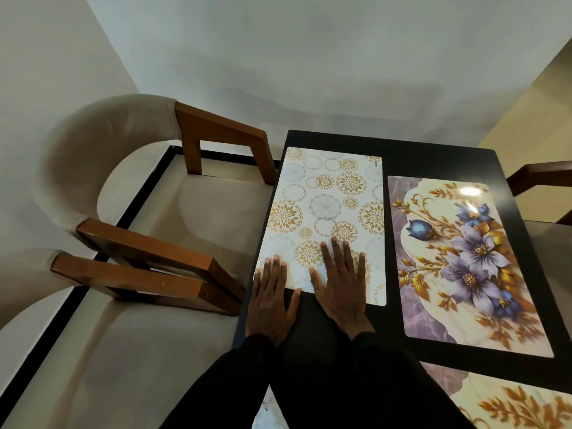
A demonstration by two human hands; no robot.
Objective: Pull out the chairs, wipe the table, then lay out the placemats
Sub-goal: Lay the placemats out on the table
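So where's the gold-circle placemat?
Head view, left side of the table: the gold-circle placemat lies beside the floral placemat, left hand and right hand on its near end.

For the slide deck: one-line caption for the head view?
Left hand and right hand lie flat on the near edge of the circle mat, floral mat beside it.

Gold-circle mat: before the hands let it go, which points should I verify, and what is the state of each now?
1. Left hand and right hand pressing flat on the near end of the gold mat: ok.
2. Gold mat lies flat on the table, no lifted corner: ok.
3. Gold mat apart from the floral mat, no overlap: ok.
4. Ends level with those of the floral mat: not ok, the gold mat sits farther away.
5. Near left corner inside the table edge: cannot tell, it lies right at the edge.
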